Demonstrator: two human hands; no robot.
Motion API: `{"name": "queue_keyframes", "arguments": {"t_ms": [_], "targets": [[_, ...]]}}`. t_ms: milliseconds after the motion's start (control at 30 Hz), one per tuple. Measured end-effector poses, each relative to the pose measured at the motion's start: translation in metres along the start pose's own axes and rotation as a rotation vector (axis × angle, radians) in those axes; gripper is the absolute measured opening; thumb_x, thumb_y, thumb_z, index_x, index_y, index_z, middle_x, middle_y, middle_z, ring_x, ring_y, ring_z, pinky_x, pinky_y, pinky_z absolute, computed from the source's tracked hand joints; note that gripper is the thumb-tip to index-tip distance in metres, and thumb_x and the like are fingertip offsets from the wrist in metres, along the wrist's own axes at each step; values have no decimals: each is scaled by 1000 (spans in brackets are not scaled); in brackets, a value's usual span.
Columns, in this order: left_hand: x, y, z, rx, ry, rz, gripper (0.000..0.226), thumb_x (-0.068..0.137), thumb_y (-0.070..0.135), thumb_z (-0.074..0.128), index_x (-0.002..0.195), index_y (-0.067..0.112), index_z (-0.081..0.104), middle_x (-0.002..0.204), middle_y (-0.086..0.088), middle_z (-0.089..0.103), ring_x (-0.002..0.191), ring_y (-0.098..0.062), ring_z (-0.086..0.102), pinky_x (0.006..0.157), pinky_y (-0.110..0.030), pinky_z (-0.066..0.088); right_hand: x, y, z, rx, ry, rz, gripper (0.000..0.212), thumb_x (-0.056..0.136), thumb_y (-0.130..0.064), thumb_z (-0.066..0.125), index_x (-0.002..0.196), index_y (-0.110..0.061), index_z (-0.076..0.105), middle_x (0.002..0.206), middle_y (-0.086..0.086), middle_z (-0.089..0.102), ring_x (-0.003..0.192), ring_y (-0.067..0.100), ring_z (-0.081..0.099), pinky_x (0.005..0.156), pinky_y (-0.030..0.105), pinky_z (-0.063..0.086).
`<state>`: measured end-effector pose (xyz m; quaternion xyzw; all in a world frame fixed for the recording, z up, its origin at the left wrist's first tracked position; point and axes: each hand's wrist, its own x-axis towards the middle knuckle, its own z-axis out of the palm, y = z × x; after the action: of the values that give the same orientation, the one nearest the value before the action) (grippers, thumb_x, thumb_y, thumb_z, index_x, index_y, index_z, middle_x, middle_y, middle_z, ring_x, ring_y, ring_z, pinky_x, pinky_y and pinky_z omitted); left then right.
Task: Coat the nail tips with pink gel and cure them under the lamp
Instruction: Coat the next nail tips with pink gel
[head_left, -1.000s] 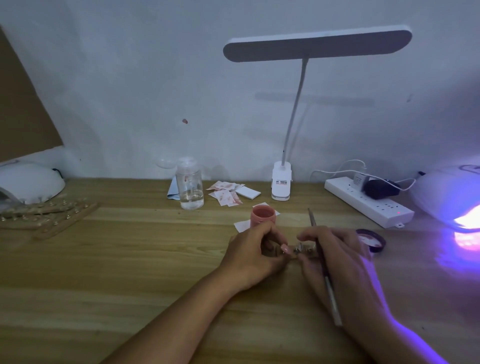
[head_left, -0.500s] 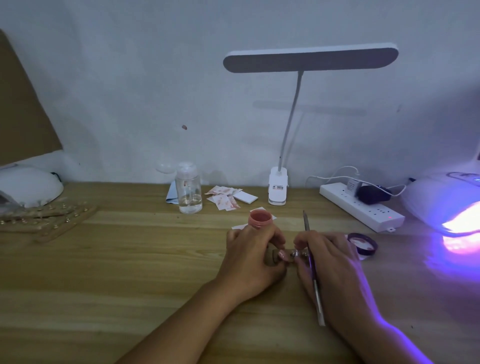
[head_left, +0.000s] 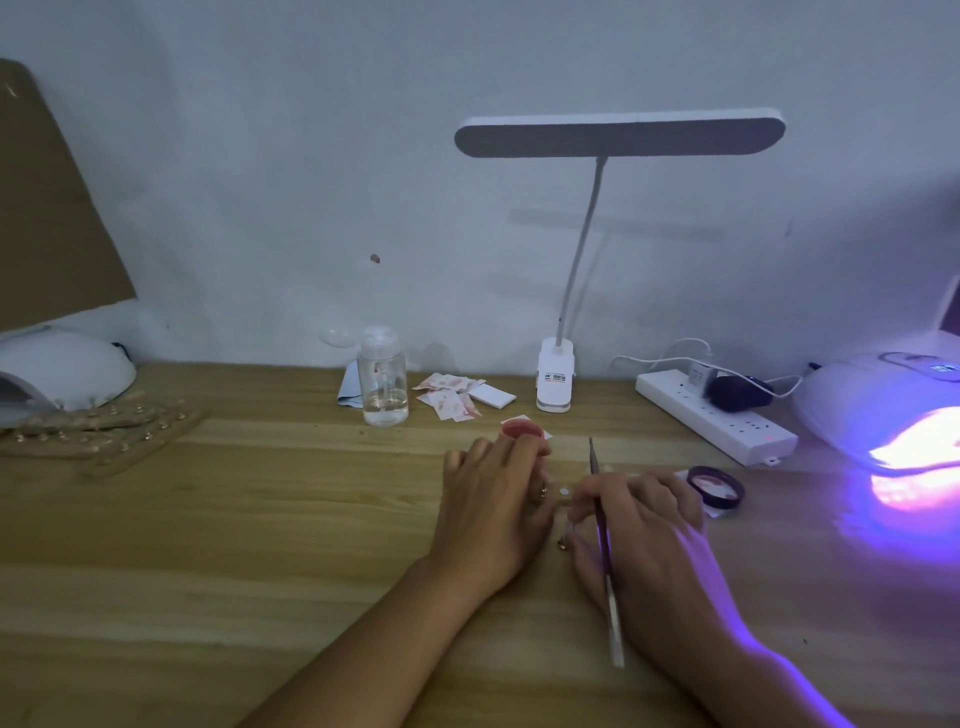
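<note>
Centre of frame, on the wooden desk: left hand, back up, fingers curled down over one end of a small nail tip holder; exact grip hidden. Just right of it: right hand, pinching a thin brush between thumb and fingers, one end pointing up-frame, the other toward the lower edge. Fingertips of that hand at the holder's other end. Pale tip visible on the holder between the two hands. Open pot of pink gel directly above the left fingers; touching or not, cannot tell. Dark lid just right of the right hand. Right edge: curing lamp, glowing violet. Left edge: second lamp, dark, wooden strips with studs in front. Along the back: clear bottle, desk lamp, power strip.
</note>
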<state>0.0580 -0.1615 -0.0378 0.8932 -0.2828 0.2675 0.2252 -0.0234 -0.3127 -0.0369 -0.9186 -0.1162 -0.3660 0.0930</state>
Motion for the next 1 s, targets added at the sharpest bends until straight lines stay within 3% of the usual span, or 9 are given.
{"name": "queue_keyframes", "arguments": {"t_ms": [100, 233, 300, 433, 500, 633, 733, 833, 1000], "targets": [[2, -1, -10, -80, -54, 25, 22, 80, 30, 61, 101, 32, 55, 102, 16, 60, 95, -10, 51, 75, -29, 34, 2, -4, -2, -5, -13, 30, 33, 72, -16, 79, 93, -23, 54, 80, -13, 63, 82, 19, 58, 92, 31, 31], [5, -10, -23, -438, -468, -137, 21, 72, 25, 67, 92, 32, 67, 91, 19, 69, 85, 4, 62, 74, -21, 50, 5, -5, -4, 56, 21, 50, 24, 74, -15, 72, 89, -21, 54, 78, -15, 64, 79, 19, 62, 86, 29, 31], [2, -9, -23, -478, -550, -156, 18, 74, 22, 75, 86, 34, 68, 86, 18, 69, 81, 5, 63, 75, -19, 50, 5, -6, -5, 73, 30, 43, 29, 72, -14, 77, 89, -21, 55, 80, -15, 65, 79, 18, 62, 84, 30, 32], [-4, -7, -19, -570, -506, -164, 14, 78, 24, 80, 78, 33, 69, 80, 19, 66, 79, 3, 60, 76, -23, 49, 4, -8, -7, 100, 39, 34, 38, 65, -15, 88, 88, -19, 58, 82, -16, 65, 83, 11, 56, 82, 31, 34], [-7, -10, -21, -596, -446, -173, 12, 81, 22, 78, 82, 32, 71, 80, 20, 65, 71, 10, 56, 68, -16, 43, 5, -8, -9, 112, 37, 41, 34, 70, -30, 86, 89, -21, 60, 86, -19, 64, 85, 10, 57, 83, 33, 37], [-10, -22, -27, -465, -282, -224, 18, 82, 30, 74, 78, 45, 65, 89, 23, 67, 61, 3, 51, 64, -23, 42, 13, -15, -19, 329, 29, 184, 25, 93, -54, 39, 108, -39, 53, 82, -23, 63, 87, 0, 55, 84, 30, 39], [-10, -33, -28, -442, -261, -238, 13, 82, 33, 73, 81, 44, 65, 90, 20, 66, 65, 2, 49, 67, -24, 43, 38, -16, -21, 631, -1, 409, 13, 98, -51, 32, 104, -52, 44, 78, -17, 61, 77, -2, 57, 73, 19, 42], [-10, -38, -27, -509, -229, -275, 14, 83, 35, 75, 78, 44, 65, 93, 14, 68, 68, 1, 49, 74, -27, 46, 77, -11, -18, 762, -93, 580, 12, 96, -32, 47, 84, -35, 49, 68, -12, 63, 65, 1, 54, 66, 29, 40], [-9, -42, -20, -533, -224, -310, 5, 85, 37, 72, 86, 42, 72, 95, 13, 64, 74, -2, 51, 78, -29, 46, 119, -4, -2, 598, -211, 610, 23, 86, -16, 59, 64, -14, 62, 62, -2, 71, 67, 20, 61, 75, 45, 51]]}}
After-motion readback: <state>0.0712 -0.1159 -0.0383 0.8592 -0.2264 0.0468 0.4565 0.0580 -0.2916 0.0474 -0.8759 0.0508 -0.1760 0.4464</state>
